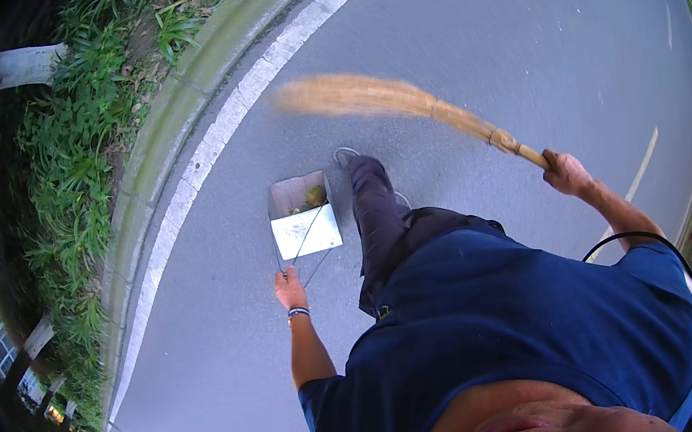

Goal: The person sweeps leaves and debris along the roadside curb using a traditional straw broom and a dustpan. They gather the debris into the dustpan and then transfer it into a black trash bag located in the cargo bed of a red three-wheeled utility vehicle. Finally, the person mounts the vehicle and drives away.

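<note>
My right hand point(565, 173) grips the handle end of a long straw broom point(364, 95), held out to the right. The broom's bristles reach left across the road and are blurred at the tip, near the white edge line. My left hand point(291, 291) is closed around the thin wire handle point(311, 227) of a metal dustpan box point(308, 234). The box hangs or rests just beyond that hand; I cannot tell whether it touches the asphalt. Inside it lie some yellow-green leaves point(315, 196).
Grey asphalt road point(221, 352) lies around my feet. Along the left runs a white painted line point(241, 100) beside a mossy stone kerb point(165, 118). Green plants point(69, 177) and a white-painted tree trunk point(29, 66) stand beyond it. One shoe point(346, 154) is close to the dustpan box.
</note>
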`<state>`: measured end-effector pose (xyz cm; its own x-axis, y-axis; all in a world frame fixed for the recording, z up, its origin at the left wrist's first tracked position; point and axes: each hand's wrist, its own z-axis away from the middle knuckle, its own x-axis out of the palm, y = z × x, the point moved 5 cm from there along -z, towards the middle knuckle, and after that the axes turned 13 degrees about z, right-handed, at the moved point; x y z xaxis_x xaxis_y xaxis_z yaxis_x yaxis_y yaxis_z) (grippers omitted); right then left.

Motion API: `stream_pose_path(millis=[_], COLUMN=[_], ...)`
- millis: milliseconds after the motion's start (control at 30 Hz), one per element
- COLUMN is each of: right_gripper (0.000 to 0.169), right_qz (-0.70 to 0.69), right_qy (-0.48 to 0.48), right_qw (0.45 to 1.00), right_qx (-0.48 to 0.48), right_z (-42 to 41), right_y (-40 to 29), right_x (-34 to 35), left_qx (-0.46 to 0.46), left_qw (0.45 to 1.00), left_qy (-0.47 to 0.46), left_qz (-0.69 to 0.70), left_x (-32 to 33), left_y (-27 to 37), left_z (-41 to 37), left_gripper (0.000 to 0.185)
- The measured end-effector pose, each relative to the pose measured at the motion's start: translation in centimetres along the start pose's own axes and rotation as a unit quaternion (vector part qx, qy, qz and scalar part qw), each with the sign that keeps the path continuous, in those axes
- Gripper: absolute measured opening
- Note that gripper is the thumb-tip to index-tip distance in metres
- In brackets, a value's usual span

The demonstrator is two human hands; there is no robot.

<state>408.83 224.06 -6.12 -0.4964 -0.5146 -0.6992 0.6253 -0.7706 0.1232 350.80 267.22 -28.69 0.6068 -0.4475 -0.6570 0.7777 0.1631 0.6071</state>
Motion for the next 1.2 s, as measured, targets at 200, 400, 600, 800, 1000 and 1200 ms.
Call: stream_pose_path(millis=[200, 400, 600, 800, 1000, 1200], right_gripper=[0.023, 0.021, 0.017, 0.016, 0.015, 0.021], right_qz=[-0.140, -0.216, -0.227, -0.168, -0.087, 0.167], right_qy=[0.006, -0.048, -0.083, -0.103, -0.154, -0.068], right_qw=[0.989, 0.972, 0.969, 0.980, 0.984, 0.979], right_qx=[0.044, 0.074, 0.054, 0.025, -0.022, -0.094], right_z=[-5.6, -11.2, -17.0, -18.6, -19.3, -20.6], right_y=[-7.4, -12.0, -16.3, -20.0, -21.5, -20.3], right_x=[-6.6, -8.3, -11.9, -16.1, -17.2, -16.9], left_qx=[-0.009, -0.053, -0.081, -0.110, -0.125, -0.156], left_qw=[0.999, 0.994, 0.993, 0.991, 0.991, 0.987], left_qy=[0.017, 0.016, -0.020, -0.031, -0.030, -0.033], left_qz=[-0.044, -0.098, -0.085, -0.064, -0.020, -0.018], left_x=[2.7, 2.5, 1.1, 1.8, 1.9, 2.1], left_y=[-0.2, -1.6, -1.7, -1.7, 0.2, 2.2], left_z=[-1.3, -5.1, -5.4, -3.8, -2.6, -3.3], left_gripper=[0.045, 0.050, 0.048, 0.047, 0.049, 0.049])
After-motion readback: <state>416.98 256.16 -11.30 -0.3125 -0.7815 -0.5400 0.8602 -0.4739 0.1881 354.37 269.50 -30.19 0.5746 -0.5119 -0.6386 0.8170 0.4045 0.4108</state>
